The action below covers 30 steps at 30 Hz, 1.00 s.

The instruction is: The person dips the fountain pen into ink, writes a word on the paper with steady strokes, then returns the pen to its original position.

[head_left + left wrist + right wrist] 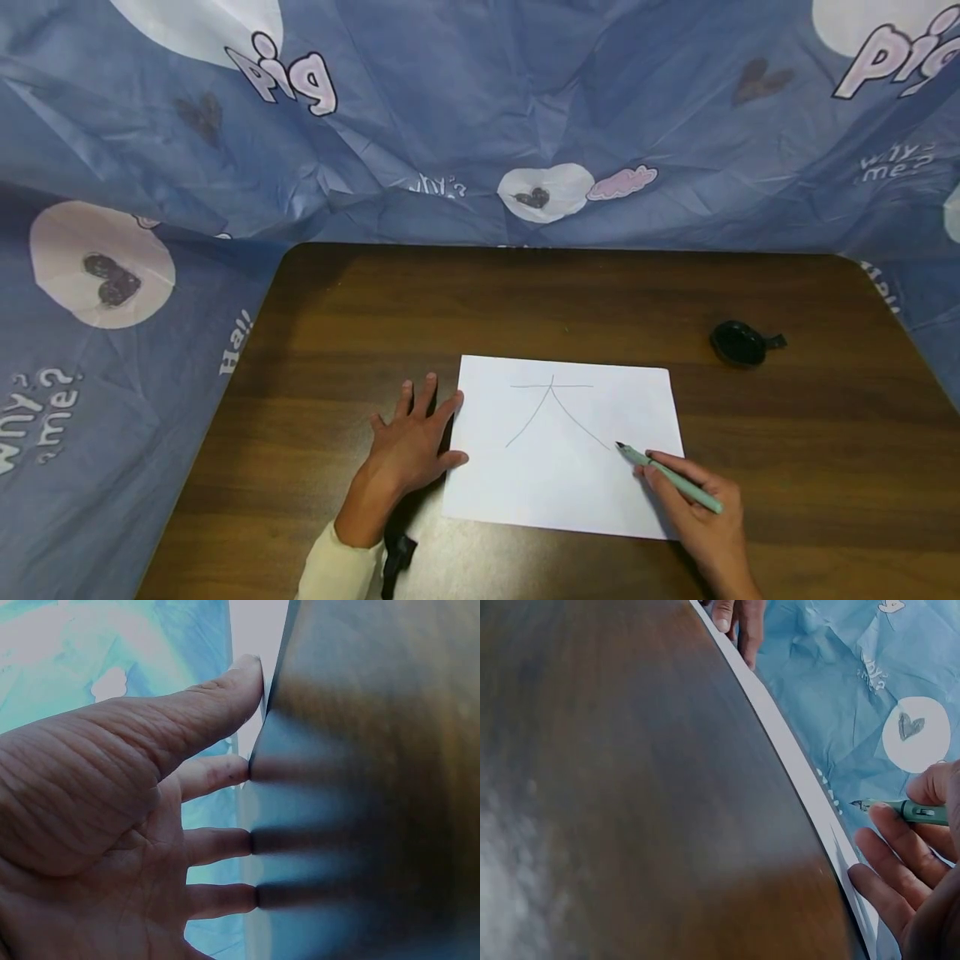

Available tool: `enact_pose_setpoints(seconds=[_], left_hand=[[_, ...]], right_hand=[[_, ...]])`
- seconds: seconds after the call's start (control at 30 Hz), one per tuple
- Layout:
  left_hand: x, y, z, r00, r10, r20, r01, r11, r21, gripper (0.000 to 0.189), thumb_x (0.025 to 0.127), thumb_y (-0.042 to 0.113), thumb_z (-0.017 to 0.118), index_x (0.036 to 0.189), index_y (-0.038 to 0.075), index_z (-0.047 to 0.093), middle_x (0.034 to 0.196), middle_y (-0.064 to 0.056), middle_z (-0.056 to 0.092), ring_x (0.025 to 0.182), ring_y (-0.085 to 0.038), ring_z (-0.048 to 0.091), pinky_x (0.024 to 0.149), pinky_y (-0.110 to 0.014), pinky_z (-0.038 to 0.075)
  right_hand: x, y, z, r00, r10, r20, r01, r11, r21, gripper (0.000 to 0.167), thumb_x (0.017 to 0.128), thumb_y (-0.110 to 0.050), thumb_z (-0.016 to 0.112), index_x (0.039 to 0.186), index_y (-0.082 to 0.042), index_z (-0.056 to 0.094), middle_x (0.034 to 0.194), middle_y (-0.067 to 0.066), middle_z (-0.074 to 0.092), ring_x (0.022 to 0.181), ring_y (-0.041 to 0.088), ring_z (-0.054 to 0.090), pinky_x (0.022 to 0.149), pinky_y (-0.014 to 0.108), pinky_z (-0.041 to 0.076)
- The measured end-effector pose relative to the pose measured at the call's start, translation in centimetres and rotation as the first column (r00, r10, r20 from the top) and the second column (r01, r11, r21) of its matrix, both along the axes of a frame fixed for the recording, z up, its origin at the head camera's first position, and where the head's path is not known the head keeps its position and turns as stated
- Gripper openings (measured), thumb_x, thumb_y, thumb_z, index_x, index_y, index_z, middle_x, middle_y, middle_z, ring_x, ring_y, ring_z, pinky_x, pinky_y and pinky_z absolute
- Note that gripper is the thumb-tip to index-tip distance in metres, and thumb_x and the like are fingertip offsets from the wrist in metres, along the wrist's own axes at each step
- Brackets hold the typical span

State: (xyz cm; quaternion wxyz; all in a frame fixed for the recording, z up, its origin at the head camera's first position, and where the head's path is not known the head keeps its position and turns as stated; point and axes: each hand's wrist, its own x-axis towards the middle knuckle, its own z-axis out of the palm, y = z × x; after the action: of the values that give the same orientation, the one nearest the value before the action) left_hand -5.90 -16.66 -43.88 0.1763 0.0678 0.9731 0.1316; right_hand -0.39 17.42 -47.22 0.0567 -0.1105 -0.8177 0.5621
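A white sheet of paper [562, 492] lies on the brown table. Thin drawn lines [552, 386] on it form a horizontal stroke with two long legs spreading downward. My left hand [408, 450] is spread at the sheet's left side, thumb and index fingertip on its edge, the other fingers on the wood. In the left wrist view that hand's fingers [217, 847] are straight. My right hand [701, 508] pinches a green pen [678, 483] by the sheet's right edge. In the right wrist view the pen's dark tip [861, 804] is raised off the sheet.
A small black pan-shaped dish [738, 343] with a short handle stands at the right rear of the table [525, 292]. Blue printed cloth [450, 100] hangs behind and beside the table. A black strap [397, 560] shows by the left wrist.
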Motion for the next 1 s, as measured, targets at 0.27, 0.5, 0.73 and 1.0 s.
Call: enact_pose_setpoints(seconds=[0.27, 0.5, 0.73, 1.0], left_hand=[[0.2, -0.2, -0.1, 1.000, -0.004, -0.018, 0.005, 1.000, 0.020, 0.078, 0.088, 0.045, 0.074, 0.154, 0.021, 0.040, 0.163, -0.019, 0.019, 0.147, -0.048, 0.016, 0.096, -0.082, 0.022], [0.2, -0.3, -0.1, 1.000, -0.010, -0.028, 0.011, 0.999, 0.031, 0.078, 0.088, 0.045, 0.074, 0.154, 0.020, 0.040, 0.163, -0.019, 0.019, 0.147, -0.048, 0.016, 0.096, -0.082, 0.023], [0.3, -0.4, -0.3, 1.000, -0.013, -0.026, 0.014, 0.999, 0.039, 0.077, 0.089, 0.044, 0.073, 0.154, 0.020, 0.040, 0.164, -0.019, 0.018, 0.147, -0.048, 0.016, 0.096, -0.083, 0.022], [0.2, -0.3, -0.1, 0.999, -0.018, -0.026, 0.018, 1.000, 0.023, 0.078, 0.089, 0.045, 0.073, 0.155, 0.021, 0.039, 0.164, -0.018, 0.017, 0.148, -0.048, 0.015, 0.097, -0.082, 0.022]], right_hand=[[-0.6, 0.4, -0.2, 0.972, -0.122, -0.203, 0.081, 0.977, -0.198, 0.017, 0.084, 0.012, 0.072, 0.098, 0.013, 0.064, 0.080, 0.009, 0.076, 0.070, 0.014, 0.074, 0.062, 0.018, 0.055], [-1.2, 1.5, -0.1, 0.912, -0.240, -0.333, 0.107, 0.922, -0.372, 0.022, 0.080, 0.018, 0.071, 0.096, 0.021, 0.055, 0.076, 0.012, 0.074, 0.064, 0.017, 0.073, 0.060, 0.022, 0.056], [-1.6, 2.8, -0.3, 0.897, -0.258, -0.359, 0.078, 0.892, -0.445, 0.023, 0.082, 0.022, 0.065, 0.102, 0.026, 0.055, 0.085, 0.015, 0.075, 0.072, 0.022, 0.075, 0.065, 0.028, 0.057], [-2.1, 4.3, -0.3, 0.872, -0.303, -0.385, 0.110, 0.887, -0.448, 0.028, 0.084, 0.019, 0.066, 0.109, 0.029, 0.057, 0.091, 0.017, 0.075, 0.074, 0.022, 0.075, 0.066, 0.029, 0.056]])
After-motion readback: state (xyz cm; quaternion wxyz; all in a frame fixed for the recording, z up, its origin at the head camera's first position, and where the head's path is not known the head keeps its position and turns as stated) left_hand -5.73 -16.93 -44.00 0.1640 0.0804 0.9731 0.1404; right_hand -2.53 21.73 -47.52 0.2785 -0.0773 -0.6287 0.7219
